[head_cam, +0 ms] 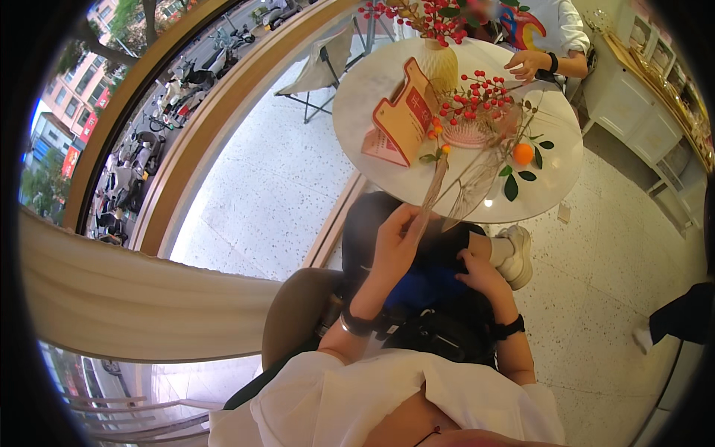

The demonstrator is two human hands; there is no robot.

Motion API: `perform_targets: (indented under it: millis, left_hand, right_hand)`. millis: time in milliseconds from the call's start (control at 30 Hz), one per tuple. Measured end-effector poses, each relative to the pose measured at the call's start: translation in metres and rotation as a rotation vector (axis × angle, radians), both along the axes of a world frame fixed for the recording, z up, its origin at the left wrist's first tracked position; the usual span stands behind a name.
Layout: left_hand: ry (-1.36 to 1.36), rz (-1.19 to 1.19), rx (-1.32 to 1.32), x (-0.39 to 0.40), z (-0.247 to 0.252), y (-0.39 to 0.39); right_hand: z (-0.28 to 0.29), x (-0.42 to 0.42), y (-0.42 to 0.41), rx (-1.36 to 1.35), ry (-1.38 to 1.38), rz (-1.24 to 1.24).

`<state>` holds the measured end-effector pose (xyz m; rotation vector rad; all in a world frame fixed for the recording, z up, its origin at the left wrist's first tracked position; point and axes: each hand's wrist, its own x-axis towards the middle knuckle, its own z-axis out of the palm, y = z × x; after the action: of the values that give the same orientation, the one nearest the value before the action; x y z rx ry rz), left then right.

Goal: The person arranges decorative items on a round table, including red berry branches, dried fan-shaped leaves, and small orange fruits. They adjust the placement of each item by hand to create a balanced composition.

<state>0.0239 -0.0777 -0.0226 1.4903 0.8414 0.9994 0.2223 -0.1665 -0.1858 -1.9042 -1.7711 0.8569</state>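
Observation:
My left hand (397, 237) is raised at the near edge of a round white table (357, 89), its fingers closed on a translucent, pinkish wrapped stem (434, 190). Small orange berries (437, 129) show at the stem's upper end. Resting low by my lap, my right hand (481, 272) holds nothing that I can see, fingers apart. On the table lie a bunch of red berries (480, 98), a pink spiky round base (465, 134) and a sprig with an orange fruit (523, 153) and green leaves. A folded card (410, 120) bearing writing stands at the left.
A yellow vase (439, 67) with red berries stands at the table's far side. Another person's hand (528, 66) reaches over the far right edge. A folding chair (324, 61) is beyond the table, a white cabinet (637, 106) at the right. Someone's leg (678, 315) shows at the lower right.

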Motion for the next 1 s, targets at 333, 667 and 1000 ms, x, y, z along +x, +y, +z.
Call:
perform_targets:
  millis: [333,667,1000]
  left_hand:
    - [0.064,-0.061,-0.038,-0.015,-0.009,0.012]
    - [-0.082,-0.421,-0.27,0.002,-0.003,0.003]
    - [-0.043,-0.532,-0.15,0.015,-0.02,-0.014]
  right_hand:
    - [0.072,0.014,-0.012,-0.159,0.647,0.157]
    - [0.071,0.016,-0.054,0.602,1.526,-0.451]
    - [0.118,-0.028,-0.025,0.445,1.657,-0.398]
